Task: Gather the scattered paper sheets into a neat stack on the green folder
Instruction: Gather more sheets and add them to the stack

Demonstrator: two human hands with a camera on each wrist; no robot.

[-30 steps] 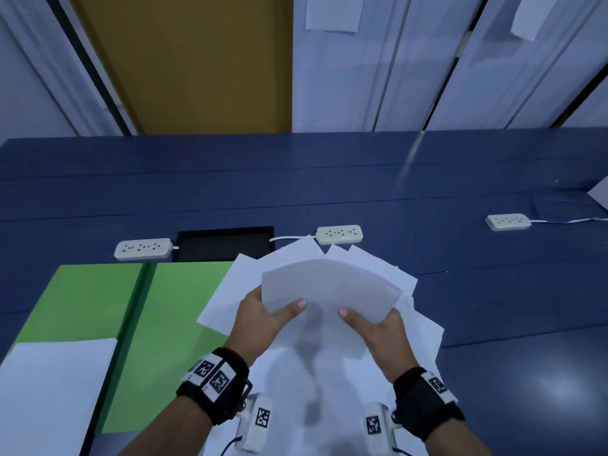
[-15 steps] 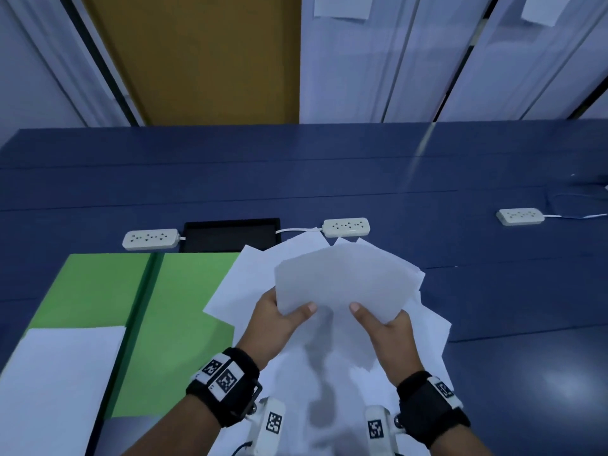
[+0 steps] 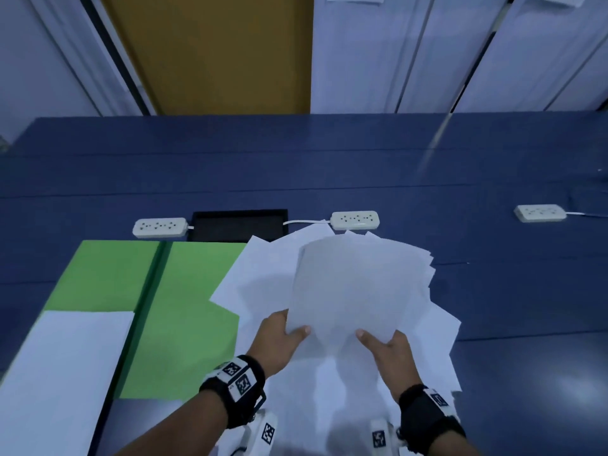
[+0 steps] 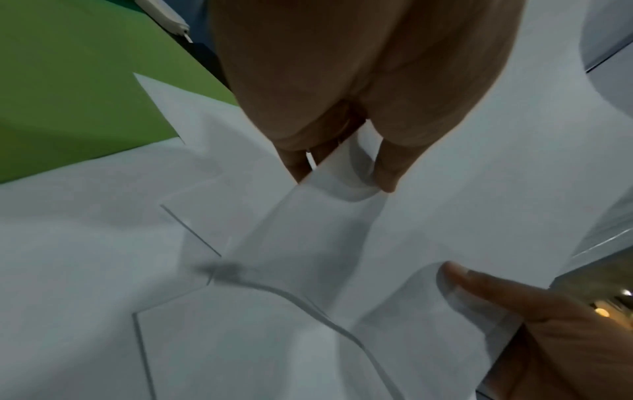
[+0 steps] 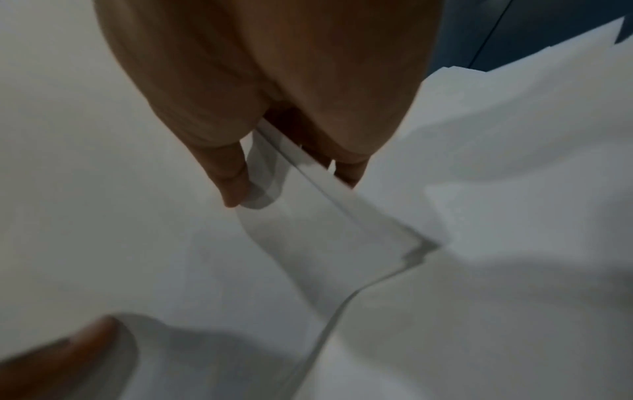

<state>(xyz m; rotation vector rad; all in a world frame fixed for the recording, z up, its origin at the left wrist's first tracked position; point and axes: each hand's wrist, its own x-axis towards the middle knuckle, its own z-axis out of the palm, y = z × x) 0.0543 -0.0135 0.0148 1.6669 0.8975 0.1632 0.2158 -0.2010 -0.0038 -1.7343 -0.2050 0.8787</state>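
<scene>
Left hand [image 3: 279,337] and right hand [image 3: 390,348]: each pinches the near edge of a lifted sheaf [image 3: 358,284], thumb on top. Loose sheets [image 3: 329,399]: fanned on the table [image 3: 329,172] beneath, left corner overlapping the folder [image 3: 184,307]. One sheet [image 3: 62,366] on the folder's left half. Beyond: tray [image 3: 238,225], power strips [image 3: 159,227].

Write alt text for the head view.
Both hands, left hand and right hand, hold a bundle of white sheets above more loose sheets on a blue table. An open green folder lies to the left.
</scene>
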